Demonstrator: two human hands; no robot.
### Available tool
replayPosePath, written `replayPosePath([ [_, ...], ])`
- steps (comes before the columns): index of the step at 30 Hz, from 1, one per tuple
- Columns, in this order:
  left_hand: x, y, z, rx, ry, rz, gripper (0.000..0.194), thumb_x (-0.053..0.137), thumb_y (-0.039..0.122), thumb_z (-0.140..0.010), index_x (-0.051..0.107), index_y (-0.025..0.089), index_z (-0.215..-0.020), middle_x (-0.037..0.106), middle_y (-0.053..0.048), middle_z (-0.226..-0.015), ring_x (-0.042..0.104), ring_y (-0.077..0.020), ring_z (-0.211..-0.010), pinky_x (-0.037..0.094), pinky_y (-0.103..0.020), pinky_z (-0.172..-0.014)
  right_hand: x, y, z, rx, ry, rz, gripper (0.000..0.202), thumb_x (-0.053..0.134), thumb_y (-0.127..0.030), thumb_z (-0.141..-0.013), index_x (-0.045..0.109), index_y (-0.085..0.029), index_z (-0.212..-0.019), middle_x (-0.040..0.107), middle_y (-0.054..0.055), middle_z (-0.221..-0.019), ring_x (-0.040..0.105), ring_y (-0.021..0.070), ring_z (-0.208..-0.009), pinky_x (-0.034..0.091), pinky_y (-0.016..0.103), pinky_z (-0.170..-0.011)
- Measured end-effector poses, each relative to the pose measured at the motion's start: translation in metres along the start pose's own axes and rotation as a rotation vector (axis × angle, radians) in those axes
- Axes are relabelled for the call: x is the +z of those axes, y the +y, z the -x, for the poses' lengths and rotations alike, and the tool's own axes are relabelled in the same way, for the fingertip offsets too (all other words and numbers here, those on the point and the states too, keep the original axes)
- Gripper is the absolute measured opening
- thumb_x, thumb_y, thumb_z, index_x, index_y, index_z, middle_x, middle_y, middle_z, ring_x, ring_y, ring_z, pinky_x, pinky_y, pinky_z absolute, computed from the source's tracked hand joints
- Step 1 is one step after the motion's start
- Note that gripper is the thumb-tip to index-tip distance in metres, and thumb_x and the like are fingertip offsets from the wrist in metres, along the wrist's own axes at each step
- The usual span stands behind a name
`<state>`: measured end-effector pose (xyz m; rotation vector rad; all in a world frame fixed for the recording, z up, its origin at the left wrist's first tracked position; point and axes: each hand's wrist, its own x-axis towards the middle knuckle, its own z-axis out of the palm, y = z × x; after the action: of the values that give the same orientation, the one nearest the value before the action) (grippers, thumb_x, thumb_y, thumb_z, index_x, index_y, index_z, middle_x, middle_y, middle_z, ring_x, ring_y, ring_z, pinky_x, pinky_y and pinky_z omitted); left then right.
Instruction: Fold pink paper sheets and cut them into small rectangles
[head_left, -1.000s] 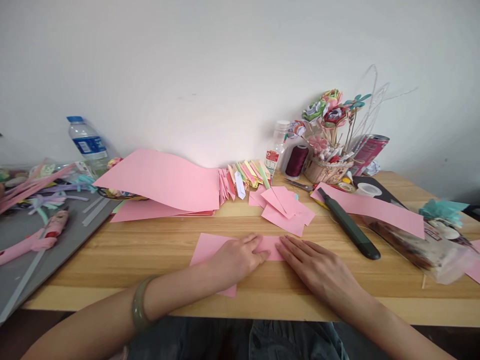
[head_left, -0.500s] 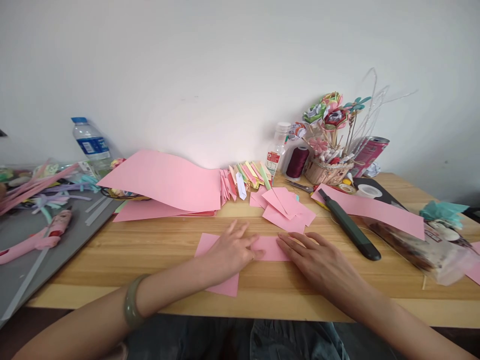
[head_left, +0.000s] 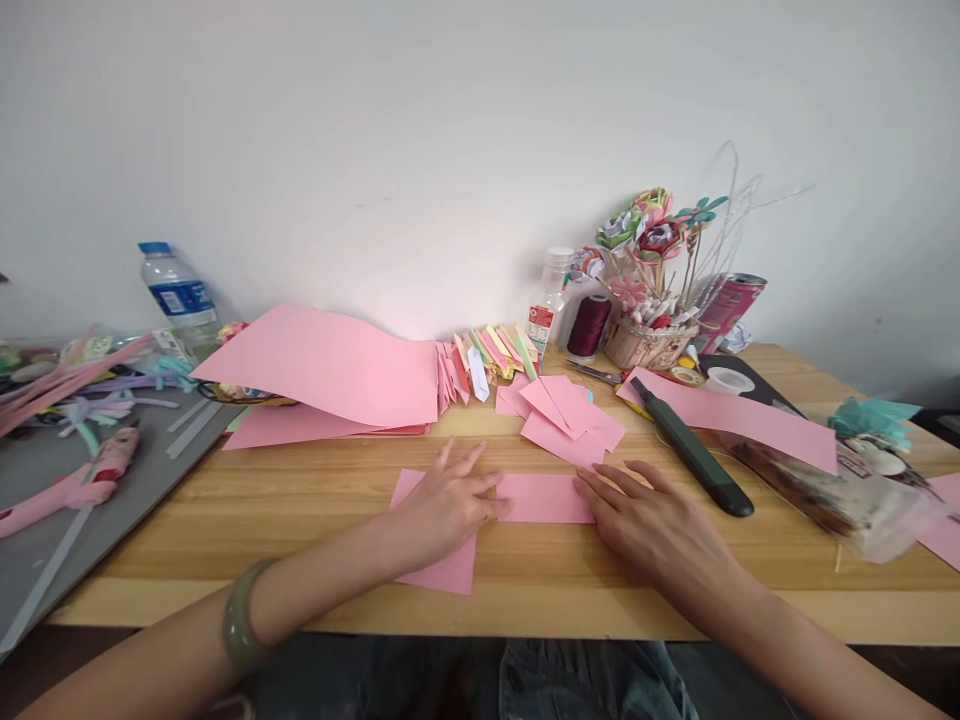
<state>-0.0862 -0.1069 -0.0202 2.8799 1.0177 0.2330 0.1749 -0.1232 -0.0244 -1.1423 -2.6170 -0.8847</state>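
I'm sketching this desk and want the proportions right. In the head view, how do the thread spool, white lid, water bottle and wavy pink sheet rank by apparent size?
Largest to smallest:
1. Wavy pink sheet
2. Water bottle
3. Thread spool
4. White lid

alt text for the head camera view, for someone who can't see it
Two bare hands, left and right, rest on a narrow pink paper strip on a wooden table, with pink sheets and a craft knife beyond.
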Motion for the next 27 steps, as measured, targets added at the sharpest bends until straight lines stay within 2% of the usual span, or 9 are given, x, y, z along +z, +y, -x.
replayPosePath([
  [4, -0.004, -0.005, 0.002, -0.011, 0.014, 0.113, 0.027, 0.042, 0.024, -0.092, 0.061, 0.029, -0.110, 0.051, -0.002, -0.129, 0.025, -0.0292, -0.132, 0.014, -0.062, -0.102, -0.011, 0.003, 0.003, 0.078, -0.014, -0.033, 0.019, 0.048, -0.010, -0.082, 0.066, -0.015, -0.080, 0.069, 0.006, -0.084, 0.060, 0.0217, -0.087, 0.040, 0.035, -0.077],
  [7, -0.005, -0.015, -0.003, 0.028, 0.048, 0.167, 0.028, 0.043, 0.016, -0.089, 0.067, 0.029, -0.098, 0.054, 0.001, -0.126, 0.028, -0.0255, -0.131, 0.014, -0.059, -0.104, -0.015, 0.015, 0.013, 0.184, 0.070, -0.116, 0.027, 0.044, -0.022, -0.089, 0.061, -0.018, -0.067, 0.066, 0.002, -0.074, 0.060, 0.0170, -0.077, 0.040, 0.029, -0.068],
  [10, -0.004, -0.016, -0.013, -0.006, 0.187, 0.157, 0.031, 0.044, 0.008, -0.084, 0.070, 0.024, -0.076, 0.063, 0.001, -0.113, 0.042, -0.0229, -0.121, 0.022, -0.054, -0.103, -0.011, 0.032, 0.020, 0.374, 0.127, -0.019, 0.026, 0.041, -0.032, -0.090, 0.061, -0.017, -0.082, 0.066, 0.003, -0.084, 0.059, 0.0164, -0.076, 0.037, 0.026, -0.056],
  [13, -0.004, 0.002, -0.022, -0.136, 0.291, 0.061, 0.023, 0.046, 0.015, -0.084, 0.068, 0.018, -0.078, 0.067, -0.004, -0.096, 0.054, -0.0207, -0.098, 0.045, -0.038, -0.085, -0.001, 0.048, 0.021, 0.518, -0.030, 0.146, 0.036, 0.039, -0.037, -0.090, 0.055, -0.011, -0.109, 0.063, 0.011, -0.094, 0.058, 0.0230, -0.084, 0.037, 0.029, -0.053],
  [15, -0.004, 0.020, -0.025, -0.177, 0.257, -0.061, 0.021, 0.050, 0.029, -0.084, 0.064, 0.015, -0.093, 0.064, -0.008, -0.094, 0.053, -0.0231, -0.091, 0.050, -0.034, -0.069, 0.006, 0.056, 0.019, 0.552, -0.137, 0.220, 0.045, 0.037, -0.040, -0.090, 0.049, -0.007, -0.116, 0.060, 0.015, -0.094, 0.056, 0.0273, -0.087, 0.038, 0.031, -0.054],
  [18, -0.003, 0.036, -0.028, -0.089, 0.133, -0.194, 0.038, 0.053, 0.045, -0.082, 0.056, 0.014, -0.106, 0.060, -0.010, -0.097, 0.052, -0.0241, -0.089, 0.050, -0.033, -0.065, 0.017, 0.064, 0.017, 0.576, -0.228, 0.257, 0.049, 0.035, -0.042, -0.090, 0.045, -0.003, -0.118, 0.059, 0.017, -0.089, 0.055, 0.0295, -0.083, 0.038, 0.032, -0.053],
  [21, 0.000, 0.033, -0.029, 0.008, 0.013, -0.243, 0.024, 0.057, 0.029, -0.082, 0.056, 0.015, -0.102, 0.060, -0.007, -0.093, 0.054, -0.0216, -0.087, 0.049, -0.030, -0.065, 0.024, 0.069, 0.017, 0.606, -0.293, 0.203, 0.043, 0.035, -0.037, -0.090, 0.047, -0.003, -0.112, 0.058, 0.016, -0.086, 0.056, 0.0280, -0.078, 0.038, 0.032, -0.053],
  [23, 0.001, 0.025, -0.030, 0.039, -0.016, -0.246, 0.019, 0.059, 0.017, -0.080, 0.057, 0.015, -0.099, 0.061, -0.006, -0.095, 0.055, -0.0206, -0.088, 0.049, -0.028, -0.065, 0.028, 0.072, 0.019, 0.628, -0.315, 0.149, 0.034, 0.037, -0.032, -0.090, 0.050, -0.005, -0.104, 0.057, 0.015, -0.085, 0.057, 0.0269, -0.079, 0.038, 0.031, -0.055],
  [27, 0.008, 0.006, -0.030, 0.052, 0.066, -0.144, 0.020, 0.047, 0.008, -0.086, 0.063, 0.018, -0.092, 0.065, -0.003, -0.097, 0.058, -0.0164, -0.092, 0.048, -0.026, -0.072, 0.029, 0.078, 0.025, 0.632, -0.338, 0.096, 0.026, 0.036, -0.029, -0.090, 0.054, -0.011, -0.084, 0.056, 0.009, -0.077, 0.059, 0.0221, -0.071, 0.040, 0.030, -0.057],
])
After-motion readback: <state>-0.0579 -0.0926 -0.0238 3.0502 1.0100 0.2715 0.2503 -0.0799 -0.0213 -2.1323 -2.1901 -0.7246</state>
